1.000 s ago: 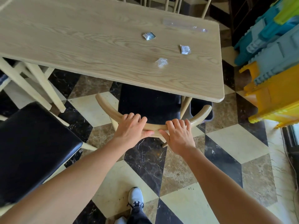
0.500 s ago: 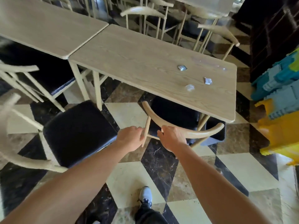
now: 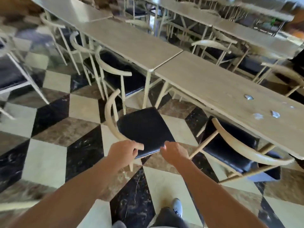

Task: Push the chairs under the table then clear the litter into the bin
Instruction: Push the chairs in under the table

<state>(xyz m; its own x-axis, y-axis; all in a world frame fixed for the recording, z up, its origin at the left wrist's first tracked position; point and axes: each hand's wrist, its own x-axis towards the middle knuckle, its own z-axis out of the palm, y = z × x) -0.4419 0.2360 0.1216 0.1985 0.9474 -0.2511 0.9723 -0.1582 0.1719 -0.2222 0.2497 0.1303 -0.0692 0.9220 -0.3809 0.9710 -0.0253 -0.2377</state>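
A chair with a black seat (image 3: 144, 129) and a curved pale wooden backrest (image 3: 109, 119) stands out on the floor, clear of the light wooden table (image 3: 205, 79). My left hand (image 3: 122, 153) curls around the near end of that backrest. My right hand (image 3: 174, 154) is at the seat's near corner, its fingertips hidden behind the hand. To the right, a second black-seated chair (image 3: 230, 145) sits tucked under the table. Small crumpled wrappers (image 3: 248, 97) (image 3: 275, 114) (image 3: 257, 116) lie on the tabletop's right part.
More tables (image 3: 131, 41) and pale chairs (image 3: 113, 71) fill the room to the left and behind. The floor (image 3: 49, 162) is a checkered marble pattern. My shoe (image 3: 177, 206) is at the bottom. No bin shows in this view.
Both hands have left the right chair's backrest, which now sits under the table. The view swung left and my hands moved onto the other chair.
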